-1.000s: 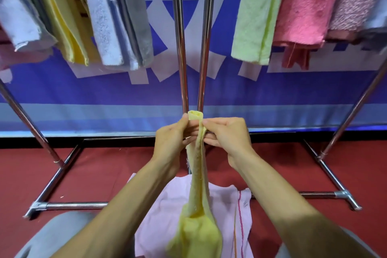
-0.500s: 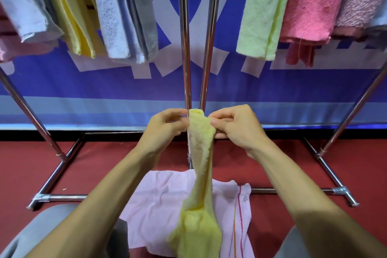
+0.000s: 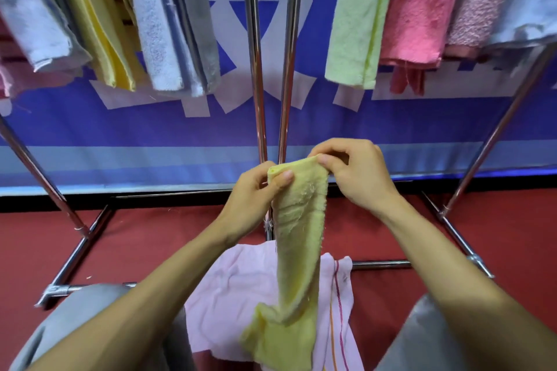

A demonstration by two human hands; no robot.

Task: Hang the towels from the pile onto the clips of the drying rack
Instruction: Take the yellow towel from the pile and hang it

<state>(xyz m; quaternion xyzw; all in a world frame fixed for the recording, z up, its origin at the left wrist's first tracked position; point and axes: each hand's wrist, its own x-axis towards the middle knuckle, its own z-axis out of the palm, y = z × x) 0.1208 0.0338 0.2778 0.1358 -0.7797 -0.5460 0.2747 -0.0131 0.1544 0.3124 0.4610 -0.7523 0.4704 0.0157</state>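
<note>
- Between the two hands, at frame centre: the left hand point(image 3: 251, 200) pinches one end of the top hem of the yellow towel point(image 3: 297, 247) with thumb on the near face and fingers curled behind; the right hand point(image 3: 357, 176) pinches the other end of the hem with thumb and forefinger, the remaining fingers curled in and holding nothing else
- Hem: drawn partly open between the two pinches, tilted, higher at the right hand; the rest of the yellow towel hangs in a loose, lengthwise-folded strip, its lower end bunched near the bottom edge of the view
- Below the strip: a pink cloth point(image 3: 241, 292) with striped edge lies spread low, between the person's grey-clad knees, and appears to be what remains of the pile
- Beyond the hands: the twin centre poles point(image 3: 256, 69) of the drying rack point(image 3: 75, 256) rise upright; hung towels point(image 3: 358, 18) crowd the upper view on both sides; no clips can be seen
- Step in hand (judged): spreading the hem before hanging; hanging not yet done
- Next move (judged): raise the opened hem to a free clip above the frame, keeping both pinches so the edge stays flat
</note>
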